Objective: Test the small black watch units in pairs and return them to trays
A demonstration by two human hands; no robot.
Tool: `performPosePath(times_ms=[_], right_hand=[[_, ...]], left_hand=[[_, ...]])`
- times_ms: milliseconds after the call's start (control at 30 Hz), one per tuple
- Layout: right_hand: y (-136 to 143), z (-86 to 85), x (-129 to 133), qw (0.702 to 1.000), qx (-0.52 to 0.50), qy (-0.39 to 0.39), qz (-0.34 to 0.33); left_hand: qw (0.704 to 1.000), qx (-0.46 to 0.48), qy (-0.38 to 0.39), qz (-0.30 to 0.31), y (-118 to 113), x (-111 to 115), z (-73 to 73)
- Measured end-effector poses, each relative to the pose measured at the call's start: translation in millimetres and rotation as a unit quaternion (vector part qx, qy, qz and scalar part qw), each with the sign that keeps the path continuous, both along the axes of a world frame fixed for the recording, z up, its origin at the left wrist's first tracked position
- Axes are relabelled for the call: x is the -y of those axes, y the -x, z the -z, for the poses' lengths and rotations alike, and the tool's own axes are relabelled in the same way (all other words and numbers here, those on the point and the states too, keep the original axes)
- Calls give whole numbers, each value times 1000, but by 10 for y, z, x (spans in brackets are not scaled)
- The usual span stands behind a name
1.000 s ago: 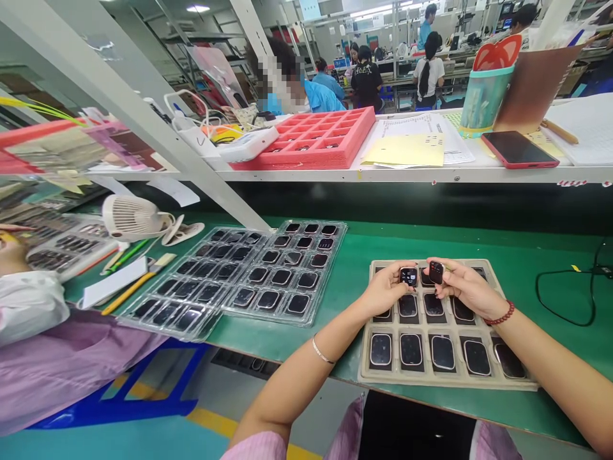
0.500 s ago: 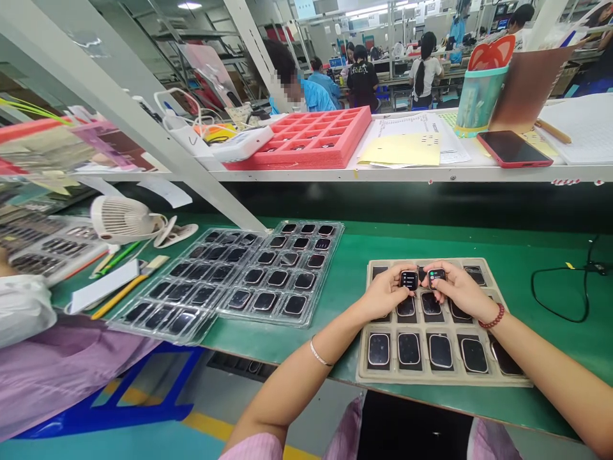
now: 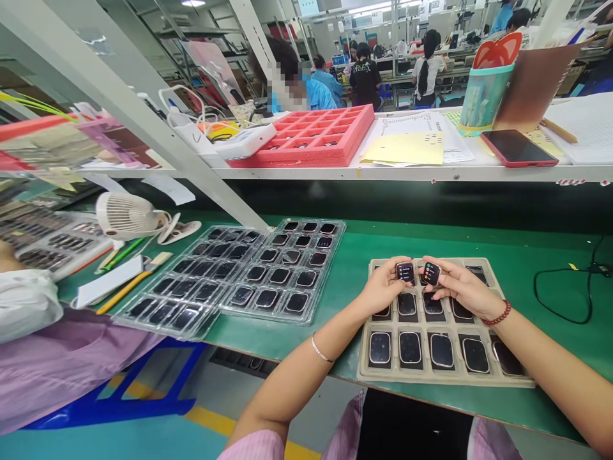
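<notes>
Over the beige tray (image 3: 454,377), my left hand (image 3: 383,289) holds a lit watch body (image 3: 405,273) between thumb and fingers. Close beside it on the right, my right hand (image 3: 457,284) grips a second lit watch body (image 3: 431,274), tilted, with coloured icons on its screen. The two watch bodies are slightly apart. Dark-screened watch bodies lie in the tray's compartments below and around my hands, such as one in the front row (image 3: 441,351).
Two clear plastic trays (image 3: 306,313) of watch bodies lie to the left, near a small white fan (image 3: 125,216) and tools. A shelf (image 3: 407,173) carries a pink foam tray (image 3: 357,150) and a phone (image 3: 520,147). A black cable (image 3: 558,271) lies right. A co-worker's sleeve (image 3: 29,306) is at far left.
The watch body in my right hand has tilted and moved slightly left and up, and its screen now shows more coloured icons. My right fingers have shifted on it. The camera view has shifted slightly.
</notes>
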State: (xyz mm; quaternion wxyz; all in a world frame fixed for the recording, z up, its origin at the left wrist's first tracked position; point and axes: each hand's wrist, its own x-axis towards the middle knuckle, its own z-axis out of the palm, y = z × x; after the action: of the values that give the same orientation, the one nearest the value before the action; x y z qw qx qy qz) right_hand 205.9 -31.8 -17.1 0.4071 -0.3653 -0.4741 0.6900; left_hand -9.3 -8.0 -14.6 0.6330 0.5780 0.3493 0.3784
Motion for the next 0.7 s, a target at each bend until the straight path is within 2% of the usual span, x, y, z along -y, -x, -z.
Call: performPosePath(times_ms=[233, 500, 700], right_hand=[[-27, -10, -21, 1000, -7, 0, 19], [-5, 43, -18, 1000, -4, 7, 18], [43, -20, 3, 998, 32, -34, 43]], left_hand=[[1000, 2, 13, 8, -20, 31, -30], [1000, 4, -18, 25, -15, 32, 0], [999, -11, -15, 34, -11, 35, 18]])
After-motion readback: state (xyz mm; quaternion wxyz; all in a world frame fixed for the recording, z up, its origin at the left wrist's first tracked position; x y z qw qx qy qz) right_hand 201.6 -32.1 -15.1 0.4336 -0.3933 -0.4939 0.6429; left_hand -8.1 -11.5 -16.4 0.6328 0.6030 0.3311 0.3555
